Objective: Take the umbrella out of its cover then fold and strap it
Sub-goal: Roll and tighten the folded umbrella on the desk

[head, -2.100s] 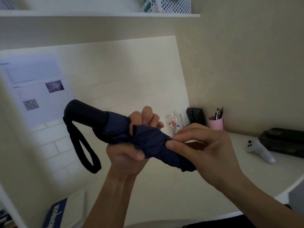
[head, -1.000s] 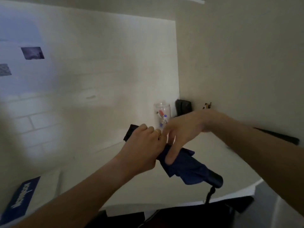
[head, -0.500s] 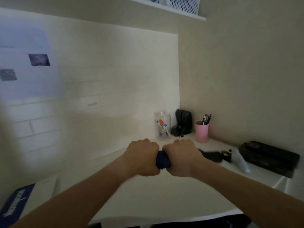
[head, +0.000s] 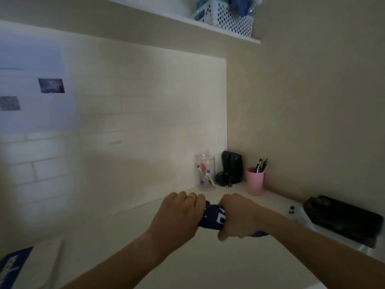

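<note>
Left hand [head: 179,215]: fingers curled round the left end of the umbrella [head: 212,218], gripping it; a gold ring [head: 191,197] on one finger. Right hand [head: 236,215]: also wrapped tight round the umbrella, on the right end, knuckles up. The two fists sit close together, with only a short band of navy fabric bearing white markings showing between them. A sliver of the same fabric peeks out under the right wrist. Umbrella held roughly level, above the white table [head: 208,263], out in front of the body.

Beyond the hands, at the back corner of the table: clear jar [head: 205,173] with markers, black device [head: 231,170] with cables just beside it, pink cup [head: 255,181] with pens. Far right: white controller [head: 295,214], black case [head: 341,220]. Overhead, a shelf [head: 229,33] with a white perforated basket [head: 227,16]. Left wall: printed sheet [head: 35,94].
</note>
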Demonstrator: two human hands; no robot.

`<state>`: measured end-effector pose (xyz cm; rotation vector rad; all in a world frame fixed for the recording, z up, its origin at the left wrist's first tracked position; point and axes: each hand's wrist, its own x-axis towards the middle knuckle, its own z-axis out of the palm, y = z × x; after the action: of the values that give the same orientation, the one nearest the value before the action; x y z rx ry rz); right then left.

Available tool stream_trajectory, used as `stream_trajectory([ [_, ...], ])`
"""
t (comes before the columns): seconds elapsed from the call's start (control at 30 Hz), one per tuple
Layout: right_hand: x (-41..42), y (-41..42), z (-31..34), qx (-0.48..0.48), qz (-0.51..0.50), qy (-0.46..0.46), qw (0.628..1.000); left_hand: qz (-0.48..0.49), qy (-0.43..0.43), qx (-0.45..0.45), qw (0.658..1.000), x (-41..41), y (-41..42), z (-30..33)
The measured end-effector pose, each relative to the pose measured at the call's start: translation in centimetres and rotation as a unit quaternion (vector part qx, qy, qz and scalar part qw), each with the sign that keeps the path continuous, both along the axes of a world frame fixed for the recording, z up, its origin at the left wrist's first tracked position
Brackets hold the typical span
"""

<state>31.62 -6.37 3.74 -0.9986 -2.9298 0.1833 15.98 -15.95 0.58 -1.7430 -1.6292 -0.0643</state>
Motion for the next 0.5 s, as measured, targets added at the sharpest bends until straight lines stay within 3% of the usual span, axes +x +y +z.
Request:
stream_trajectory([
  [0.03,-0.1,0.1,0.0,0.000,0.005,-0.016,1.000,-0.007,0.001,-0.009,1.000,0.0,-0.1,-0.2],
  [0.1,-0.2,0.0,-0.6,0.133,0.032,-0.013,0.990,0.041,-0.137,-0.088,0.986,-0.1,-0.5,1.1],
  [0.17,-0.5,0.2,-1.8,0.303,0.078,0.045,0.949,0.062,-0.347,-0.214,0.911,-0.5,-0.1,2.0],
  [0.2,-0.5,0.4,-2.4,0.331,0.092,0.070,0.936,0.053,-0.391,-0.239,0.887,-0.5,-0.1,2.1],
  [0.23,-0.4,0.4,-2.6,0.320,0.083,0.070,0.941,0.053,-0.358,-0.236,0.902,-0.7,-0.3,2.3],
  [0.3,-0.2,0.6,-2.2,0.207,0.053,0.040,0.976,0.056,-0.156,-0.146,0.975,-1.9,-0.7,1.8],
  [0.37,-0.3,0.9,-2.4,0.063,0.029,0.003,0.998,0.010,-0.036,-0.072,0.997,-3.4,-1.0,0.6],
  [0.43,-0.2,1.2,-3.1,0.033,0.030,0.018,0.999,-0.006,-0.051,-0.076,0.996,-4.8,-1.0,-0.4],
  [0.5,0.6,2.4,-4.0,0.061,0.021,0.026,0.998,0.008,-0.122,-0.097,0.988,-6.4,-0.8,-2.0],
])
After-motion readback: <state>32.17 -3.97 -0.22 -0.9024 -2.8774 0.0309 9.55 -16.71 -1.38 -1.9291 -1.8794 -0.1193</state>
